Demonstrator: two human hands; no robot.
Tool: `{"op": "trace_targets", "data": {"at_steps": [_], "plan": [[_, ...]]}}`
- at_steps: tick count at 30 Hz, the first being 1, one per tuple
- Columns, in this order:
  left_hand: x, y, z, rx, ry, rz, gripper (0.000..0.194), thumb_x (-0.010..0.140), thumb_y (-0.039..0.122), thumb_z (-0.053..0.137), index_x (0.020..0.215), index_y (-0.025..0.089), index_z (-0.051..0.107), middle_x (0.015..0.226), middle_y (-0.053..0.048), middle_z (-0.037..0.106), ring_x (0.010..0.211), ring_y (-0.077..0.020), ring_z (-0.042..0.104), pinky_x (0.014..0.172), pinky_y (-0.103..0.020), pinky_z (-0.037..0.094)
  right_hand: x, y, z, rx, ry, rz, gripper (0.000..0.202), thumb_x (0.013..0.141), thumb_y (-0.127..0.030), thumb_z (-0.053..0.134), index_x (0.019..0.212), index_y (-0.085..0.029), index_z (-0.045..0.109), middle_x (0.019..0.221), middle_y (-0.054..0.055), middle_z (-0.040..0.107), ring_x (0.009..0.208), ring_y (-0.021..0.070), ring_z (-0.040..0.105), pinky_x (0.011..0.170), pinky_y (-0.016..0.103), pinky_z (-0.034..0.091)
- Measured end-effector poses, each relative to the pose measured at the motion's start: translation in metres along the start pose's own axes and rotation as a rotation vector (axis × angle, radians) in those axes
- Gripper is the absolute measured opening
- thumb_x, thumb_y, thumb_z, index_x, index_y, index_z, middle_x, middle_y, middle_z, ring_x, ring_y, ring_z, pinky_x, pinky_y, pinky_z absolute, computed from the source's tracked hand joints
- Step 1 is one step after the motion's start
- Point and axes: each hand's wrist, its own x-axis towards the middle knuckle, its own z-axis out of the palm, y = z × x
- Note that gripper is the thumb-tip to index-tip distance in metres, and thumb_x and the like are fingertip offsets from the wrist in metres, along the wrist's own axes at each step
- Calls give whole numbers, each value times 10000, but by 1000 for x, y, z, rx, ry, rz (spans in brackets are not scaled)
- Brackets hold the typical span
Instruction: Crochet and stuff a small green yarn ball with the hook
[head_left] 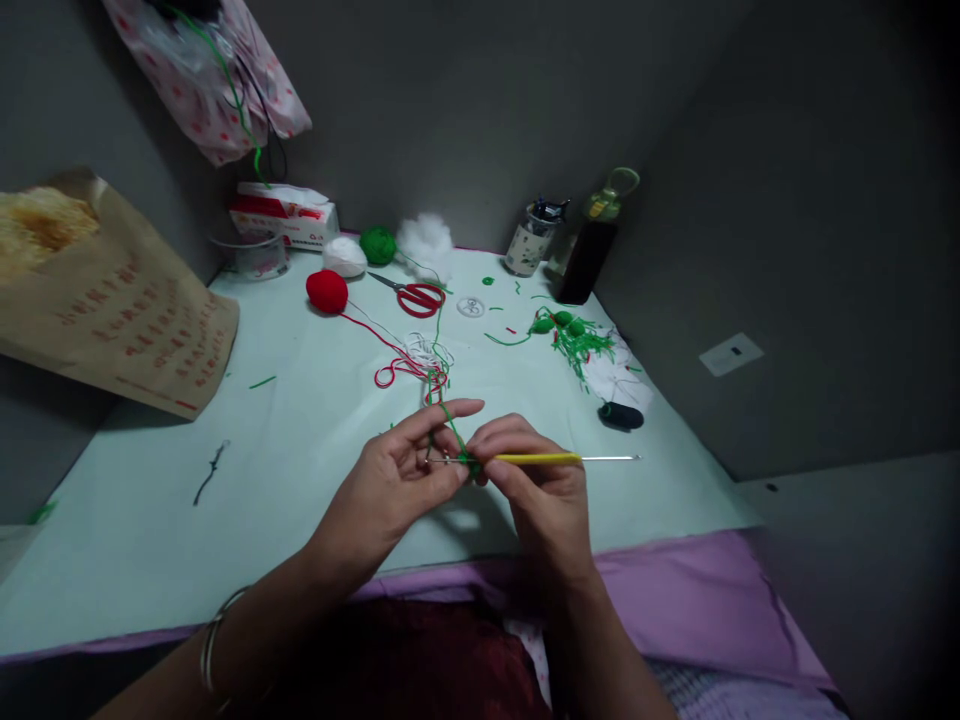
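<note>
Between my fingertips, above the table's front part, is a small piece of green crochet work [471, 466]. My left hand [401, 470] is closed on it with thumb and fingers, and its index finger stretches out with green yarn [452, 422] running over it. In my right hand [544, 485] is a crochet hook [536, 459] with a yellow handle, pinched between thumb and fingers. The hook lies level, one thin metal end at the green piece and the other pointing right. Fingers partly hide the stitches. Behind my hands lies a tangle of red and white yarn [424, 360].
Farther back are a red yarn ball [327, 292], a green yarn ball [377, 245], red-handled scissors [420, 299] and white stuffing [425, 247]. Green scraps [577, 340] and a dark thread spool [621, 416] lie right. A bottle [589, 250] stands behind them; a paper bag [142, 310] leans in at left.
</note>
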Motion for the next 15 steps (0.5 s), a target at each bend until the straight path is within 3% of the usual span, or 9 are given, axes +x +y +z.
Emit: {"op": "trace_targets", "data": {"at_steps": [5,11,15], "plan": [[1,0,2,-67,-35,1,457,838,210,795,1276,311,714,947,9,619,855,-121,598,774,-238,545,1,0,2,-145,64,-85,223,972,-168,639,1079,-292,791,1024,31,738,1001,159,672,825,285,555],[3,-1,0,-118,-38,-20,539,842,202,798,1357,268,651,932,0,605,904,-142,631,753,-232,559,1,6,4,9,87,-31,195,994,-209,608,1037,-266,790,1015,31,727,840,129,672,692,260,560],[3,-3,-2,-107,-47,-17,595,845,212,798,1406,261,608,948,-6,639,841,-124,626,756,-236,554,0,6,4,18,75,-31,186,986,-214,621,1037,-267,792,1023,40,733,922,153,682,707,265,568]]}}
